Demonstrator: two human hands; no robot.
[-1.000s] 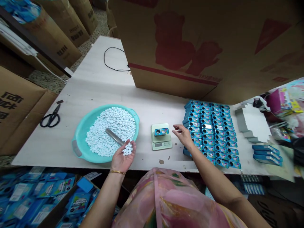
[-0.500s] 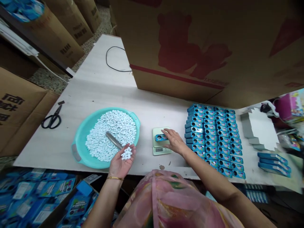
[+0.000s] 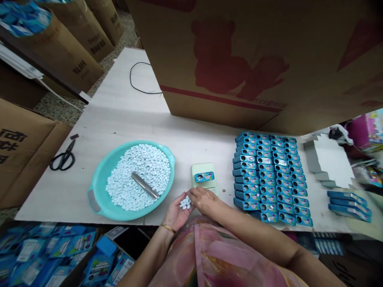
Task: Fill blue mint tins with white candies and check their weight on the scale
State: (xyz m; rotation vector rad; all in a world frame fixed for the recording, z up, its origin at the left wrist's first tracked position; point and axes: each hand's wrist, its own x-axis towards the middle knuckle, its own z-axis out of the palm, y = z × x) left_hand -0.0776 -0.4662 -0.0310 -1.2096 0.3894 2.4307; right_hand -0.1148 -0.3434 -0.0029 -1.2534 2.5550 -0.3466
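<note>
Cupped palm up, my left hand (image 3: 176, 213) holds a small heap of white candy pellets (image 3: 186, 203) near the table's front edge. Bent over the rim of that palm, my right hand (image 3: 205, 201) has its fingers drawn together beside the pellets; their tips are partly hidden. Just beyond both hands, a small blue tin (image 3: 204, 176) with a round opening lies on a pale green scale (image 3: 196, 167), whose near part the right hand covers. To the left, a turquoise basin (image 3: 98, 178) contains many more pellets, with a metal scoop (image 3: 145, 185) resting on them.
Rows of blue tins (image 3: 267, 175) stand on the right, beside white card (image 3: 329, 161) and a few blue packs (image 3: 349, 205). A big carton (image 3: 239, 103) walls off the back. Black scissors (image 3: 63, 157) lie far left. Boxes of blue packages (image 3: 44, 247) sit below the table edge.
My right hand has left the tin on the scale and come down to my left palm. My left hand has moved right, away from the basin, carrying the pellets.
</note>
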